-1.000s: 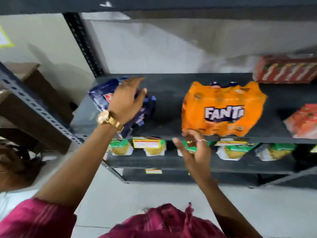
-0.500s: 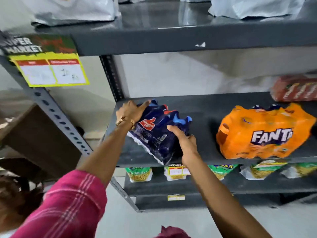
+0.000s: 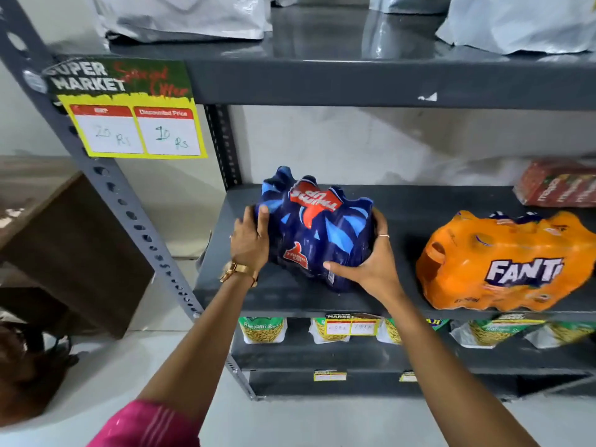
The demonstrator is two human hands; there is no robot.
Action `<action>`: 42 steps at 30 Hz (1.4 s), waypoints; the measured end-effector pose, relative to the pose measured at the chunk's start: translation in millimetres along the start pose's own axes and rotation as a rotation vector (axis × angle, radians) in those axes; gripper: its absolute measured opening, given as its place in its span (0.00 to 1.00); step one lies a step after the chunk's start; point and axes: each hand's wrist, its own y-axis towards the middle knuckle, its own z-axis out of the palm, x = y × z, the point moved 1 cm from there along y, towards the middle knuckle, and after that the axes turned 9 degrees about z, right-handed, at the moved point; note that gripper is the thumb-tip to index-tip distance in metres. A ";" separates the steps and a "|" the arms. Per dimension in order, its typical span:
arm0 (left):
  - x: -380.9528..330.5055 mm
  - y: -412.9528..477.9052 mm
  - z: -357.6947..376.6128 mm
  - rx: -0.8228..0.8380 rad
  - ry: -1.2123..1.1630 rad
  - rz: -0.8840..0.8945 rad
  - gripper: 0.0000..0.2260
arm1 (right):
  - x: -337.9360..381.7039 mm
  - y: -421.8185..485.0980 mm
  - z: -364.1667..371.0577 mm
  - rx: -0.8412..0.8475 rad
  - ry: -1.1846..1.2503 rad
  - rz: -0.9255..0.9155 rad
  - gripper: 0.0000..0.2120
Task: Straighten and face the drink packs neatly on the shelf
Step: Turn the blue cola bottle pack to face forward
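A dark grey metal shelving unit stands against a pale wall, with a perforated upright at the left. The middle shelf (image 3: 403,201) carries the drink packs. At its left end sits a dark blue shrink-wrapped Thums Up pack (image 3: 317,230); its large red logo reads upside down, and the pack rests on the shelf board nearer the front edge than the back.

The left hand (image 3: 250,240) is pressed flat against the pack's left side, fingers extended upward along the wrap, a gold watch (image 3: 237,270) at the wrist. The right hand (image 3: 371,256) cups the pack's right side, thumb across the near lower face and fingers curled round the far right edge. Both hands grip the pack between them.

To the right, apart from the blue pack, lies an orange Fanta pack (image 3: 506,262) close to the front edge, logo facing forward. A red pack (image 3: 558,183) sits at the far right rear.

A yellow price card (image 3: 138,127) hangs from the upper shelf at left. Green and white snack packets (image 3: 263,329) line the shelf below.
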 end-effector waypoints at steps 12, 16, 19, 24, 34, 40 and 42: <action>-8.2 -13.7 -8.2 0.296 -0.657 -0.286 0.28 | -33.9 -25.0 -0.4 -0.383 0.434 0.328 0.29; -10.4 -43.5 -6.0 0.134 -0.664 -0.237 0.33 | -41.1 -22.3 3.6 -0.280 0.362 0.318 0.19; -11.1 -69.3 -6.5 0.034 -0.669 -0.106 0.28 | -45.7 -16.6 -10.8 -0.174 0.237 0.296 0.36; 0.3 -83.9 2.2 0.205 -0.385 0.026 0.47 | -48.0 -15.9 -17.4 0.008 0.050 0.278 0.24; 34.9 -96.2 -9.7 0.153 -0.124 0.095 0.27 | -48.3 -61.6 -15.8 -0.011 -0.018 0.195 0.20; 45.0 -110.9 -19.8 0.154 -0.097 0.128 0.27 | -50.2 -84.0 -15.4 0.003 -0.132 0.204 0.30; 47.4 -113.7 -21.3 0.156 -0.096 0.116 0.28 | -51.9 -87.5 -12.0 -0.022 -0.166 0.219 0.31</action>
